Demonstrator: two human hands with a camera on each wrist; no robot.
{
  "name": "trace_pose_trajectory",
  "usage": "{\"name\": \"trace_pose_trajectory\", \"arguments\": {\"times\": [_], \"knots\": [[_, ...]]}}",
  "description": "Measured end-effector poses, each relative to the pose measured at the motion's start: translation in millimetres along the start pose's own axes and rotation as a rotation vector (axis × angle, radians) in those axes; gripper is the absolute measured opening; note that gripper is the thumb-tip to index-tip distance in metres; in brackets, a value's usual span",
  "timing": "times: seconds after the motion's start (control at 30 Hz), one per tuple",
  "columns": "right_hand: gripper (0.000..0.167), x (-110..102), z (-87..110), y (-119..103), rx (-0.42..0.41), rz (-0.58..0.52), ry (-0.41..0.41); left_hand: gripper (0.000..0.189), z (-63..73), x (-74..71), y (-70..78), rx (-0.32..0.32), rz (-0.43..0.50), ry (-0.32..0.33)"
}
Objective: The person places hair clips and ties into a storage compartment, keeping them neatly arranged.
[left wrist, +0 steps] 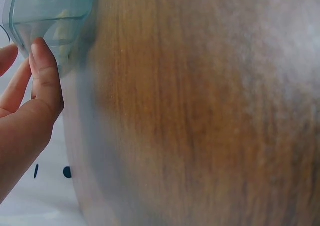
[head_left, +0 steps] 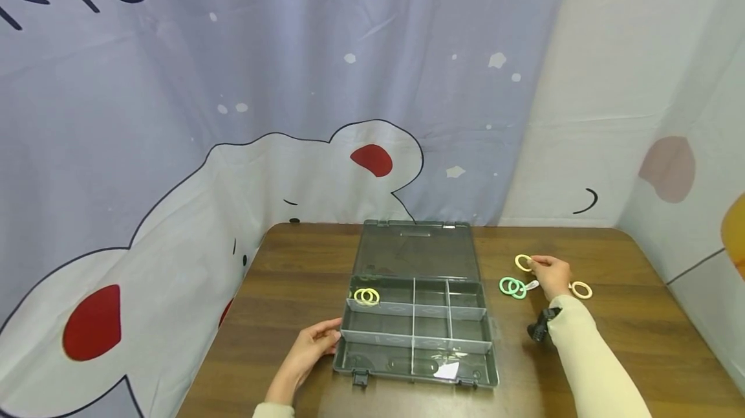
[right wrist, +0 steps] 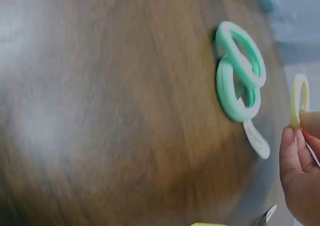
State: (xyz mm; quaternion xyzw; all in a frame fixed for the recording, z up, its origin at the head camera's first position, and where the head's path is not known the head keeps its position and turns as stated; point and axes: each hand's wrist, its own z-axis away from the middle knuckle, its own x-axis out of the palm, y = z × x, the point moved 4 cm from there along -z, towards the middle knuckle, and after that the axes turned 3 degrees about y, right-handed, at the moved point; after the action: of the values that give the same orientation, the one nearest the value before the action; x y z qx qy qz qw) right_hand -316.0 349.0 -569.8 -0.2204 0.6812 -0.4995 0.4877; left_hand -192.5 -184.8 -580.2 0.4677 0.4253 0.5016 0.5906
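- By the right hand (head_left: 553,274), at the right of the head view, a yellow ring (right wrist: 294,105) is pinched between thumb and fingertips; in the right wrist view it is seen narrow, its long axis nearly upright.
- By the left hand (head_left: 313,347), low and left of centre, the left wall of the divided box (head_left: 381,338) is touched; the fingers are loosely bent, and none is seen curled over the rim.
- The key relation, as judged: the pinched ring is placed to the right of the box and above its dividers in the frame, so the box is reached leftward and slightly down. The box's compartments are spread longest from left to right.
- In the upper-left compartment two yellow rings (head_left: 369,296) are held, nearer the left hand.
- Between box and right hand, overlapping green rings (right wrist: 237,63) are found, touched by a white tag (right wrist: 257,141).
- Right of the right hand, a pale yellow ring (head_left: 573,289) is seen on the table (head_left: 302,256).
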Motion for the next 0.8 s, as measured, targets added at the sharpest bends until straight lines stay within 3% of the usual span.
{"name": "trace_pose_trajectory", "arguments": {"times": [0.4,0.8], "knots": [[0.032,16,12.5,-44,-0.037,-0.106,-0.073,0.045,1.5,-0.2,2.1,-0.002,0.004,0.013],[0.032,51,34.6,-88,-0.083,-0.204,-0.119,0.044,-0.6,0.7,0.0,0.001,0.014,0.01]]}}
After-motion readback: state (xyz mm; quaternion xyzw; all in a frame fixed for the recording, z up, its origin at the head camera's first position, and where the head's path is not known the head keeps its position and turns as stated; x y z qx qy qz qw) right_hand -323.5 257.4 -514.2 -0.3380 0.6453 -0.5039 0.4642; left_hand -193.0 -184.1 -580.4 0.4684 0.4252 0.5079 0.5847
